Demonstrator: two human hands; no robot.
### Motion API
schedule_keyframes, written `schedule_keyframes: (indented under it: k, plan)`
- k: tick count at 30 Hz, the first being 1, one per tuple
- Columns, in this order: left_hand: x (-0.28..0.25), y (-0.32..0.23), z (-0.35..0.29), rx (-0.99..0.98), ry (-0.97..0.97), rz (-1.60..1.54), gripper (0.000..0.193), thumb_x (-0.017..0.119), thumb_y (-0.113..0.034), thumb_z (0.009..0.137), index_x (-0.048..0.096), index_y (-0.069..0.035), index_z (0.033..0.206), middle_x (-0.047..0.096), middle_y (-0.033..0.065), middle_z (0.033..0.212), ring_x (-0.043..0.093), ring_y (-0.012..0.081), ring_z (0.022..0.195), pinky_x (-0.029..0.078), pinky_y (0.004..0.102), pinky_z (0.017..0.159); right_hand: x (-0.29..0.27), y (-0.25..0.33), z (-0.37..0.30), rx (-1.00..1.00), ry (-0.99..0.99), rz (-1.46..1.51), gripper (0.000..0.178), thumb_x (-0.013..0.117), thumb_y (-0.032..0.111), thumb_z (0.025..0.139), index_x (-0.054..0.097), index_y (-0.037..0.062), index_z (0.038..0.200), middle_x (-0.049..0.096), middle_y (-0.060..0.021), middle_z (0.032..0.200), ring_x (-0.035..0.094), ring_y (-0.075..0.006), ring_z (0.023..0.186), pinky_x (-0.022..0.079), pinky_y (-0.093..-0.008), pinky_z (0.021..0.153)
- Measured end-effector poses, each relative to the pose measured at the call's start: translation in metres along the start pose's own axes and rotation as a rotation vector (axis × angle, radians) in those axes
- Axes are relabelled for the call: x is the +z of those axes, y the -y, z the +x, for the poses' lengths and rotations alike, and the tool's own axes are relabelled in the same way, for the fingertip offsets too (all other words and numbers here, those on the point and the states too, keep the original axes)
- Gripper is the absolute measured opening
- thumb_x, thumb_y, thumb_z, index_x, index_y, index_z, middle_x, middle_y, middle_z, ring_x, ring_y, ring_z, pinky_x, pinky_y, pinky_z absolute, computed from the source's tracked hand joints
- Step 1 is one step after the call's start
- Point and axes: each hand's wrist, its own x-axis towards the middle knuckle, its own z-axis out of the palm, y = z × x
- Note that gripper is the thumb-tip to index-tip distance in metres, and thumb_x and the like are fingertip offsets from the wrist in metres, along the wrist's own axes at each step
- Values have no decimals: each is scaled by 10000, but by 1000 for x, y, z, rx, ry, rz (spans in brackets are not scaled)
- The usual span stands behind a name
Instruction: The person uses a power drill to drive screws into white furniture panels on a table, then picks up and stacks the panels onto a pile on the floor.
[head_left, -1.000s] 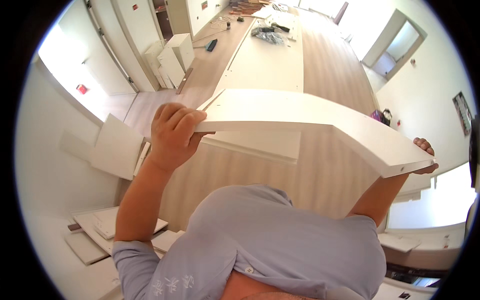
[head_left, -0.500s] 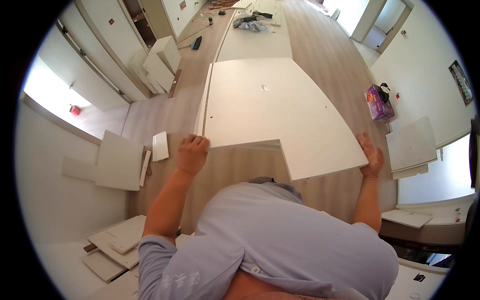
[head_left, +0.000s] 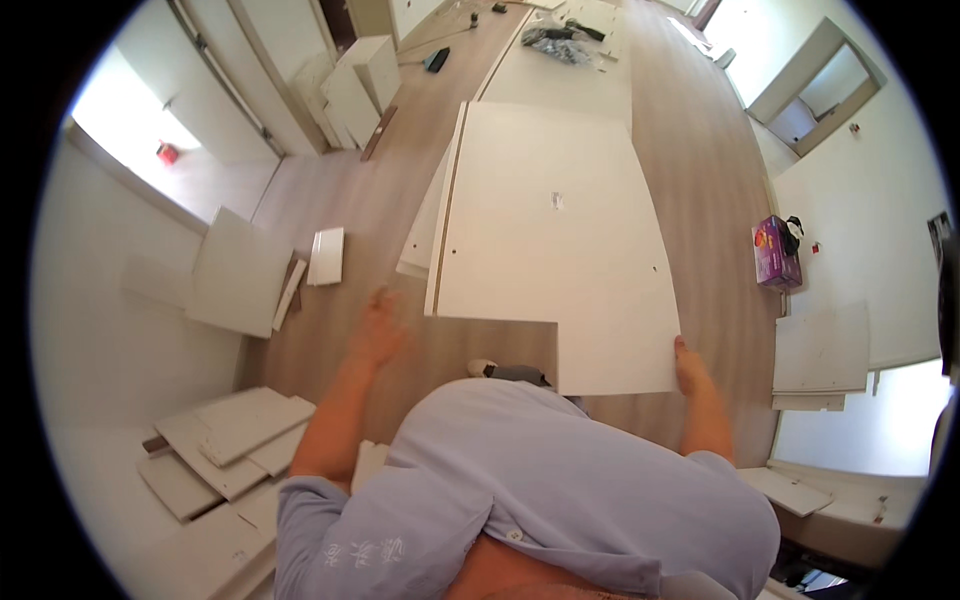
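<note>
A large white board with a notched near edge lies in front of me, a groove along its left side and a small label on top. My right hand grips its near right edge, thumb up on the rim and the other fingers hidden beneath. Off the board's near left corner, my left hand hangs in the air, blurred by motion, fingers loosely stretched and nothing seen in them. Part of another white board sticks out under the left side.
More white boards are stacked at lower left, and others lean on the left wall. A small white panel lies on the floor. Dark items in clear plastic rest on a far board. A purple box stands by the right wall.
My left hand has let go of the board's left corner and moved off it. The board has turned and its near edge has come closer to me; my right hand still holds its right edge.
</note>
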Motion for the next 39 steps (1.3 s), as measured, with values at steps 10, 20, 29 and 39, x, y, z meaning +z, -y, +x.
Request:
schedule_keyframes:
  k: [10,20,29,39]
  plan:
    - [-215,100,-212,-688,-506,-97,435,721,-106,986,621,-85,1409,599,69,1497,665,227,1189,546,389,985,115,-38,98,-26,-9,63,945,401,728,1060,448,-88,1537,488,-269,1586,469,-383,1455,386,-462,1189]
    - [-163,-25,-463,-1170,-976,22,262,659,-148,1031,723,-52,1266,742,82,1174,696,199,1073,543,335,971,145,1,113,203,161,-142,853,356,630,1097,287,-16,1650,306,-234,1719,344,-385,1556,289,-493,1265]
    - [56,-114,-527,-1801,-892,-442,449,678,-279,1037,641,4,1384,683,177,1347,647,295,1255,493,406,1078,161,188,180,-145,225,-416,493,596,404,1030,570,43,1365,663,-92,1198,643,-270,1091,526,-544,876]
    - [146,-123,-491,-1422,-1312,-1317,832,636,-527,1030,347,-59,1654,390,216,1676,347,329,1562,292,415,1259,332,317,-39,-885,701,-925,328,650,237,1038,675,56,1309,735,-69,1109,704,-183,985,565,-345,764]
